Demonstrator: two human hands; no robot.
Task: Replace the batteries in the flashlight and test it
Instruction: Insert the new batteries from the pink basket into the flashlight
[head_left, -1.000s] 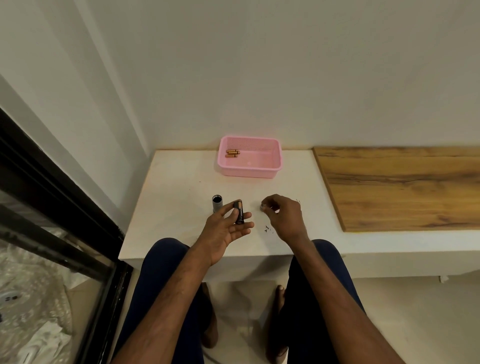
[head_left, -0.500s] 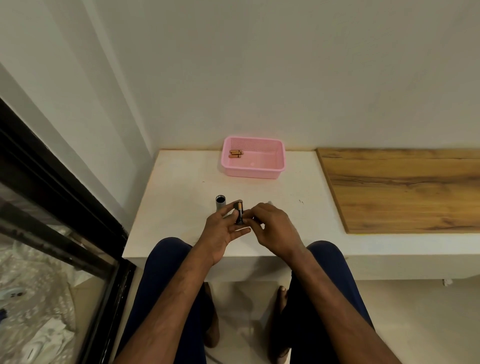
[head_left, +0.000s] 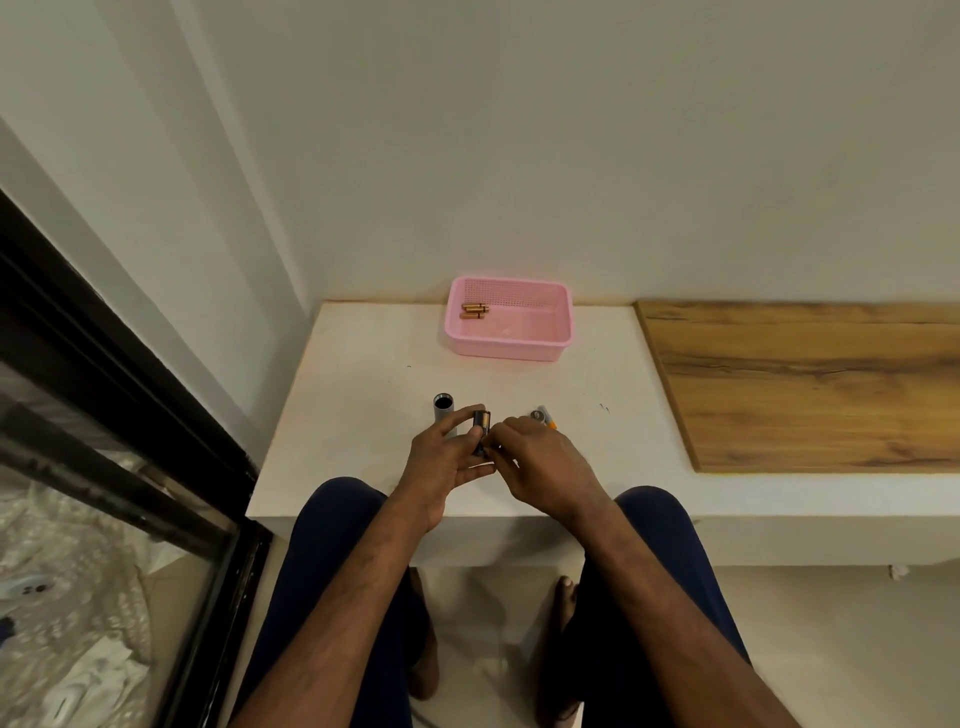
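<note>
My left hand (head_left: 441, 462) holds a small dark battery holder (head_left: 481, 422) upright over the white table's front edge; a black and copper battery shows in it. The fingertips of my right hand (head_left: 545, 467) pinch the holder's lower part from the right, and what lies between them is hidden. Just beyond my left fingers the grey flashlight tube (head_left: 444, 411) stands on end with its dark open mouth up. A small round cap with an orange bit (head_left: 541, 415) lies behind my right hand. Copper-coloured batteries (head_left: 474, 310) rest in a pink basket (head_left: 509, 351).
The white table (head_left: 358, 395) meets the wall at the back. A wooden board (head_left: 805, 384) covers its right part. A black-framed glass door (head_left: 104, 395) stands at the left. My knees sit under the table's front edge.
My right hand left the spot on the table to the right and came in against the battery holder in my left hand. The cap with the orange bit now shows on the table.
</note>
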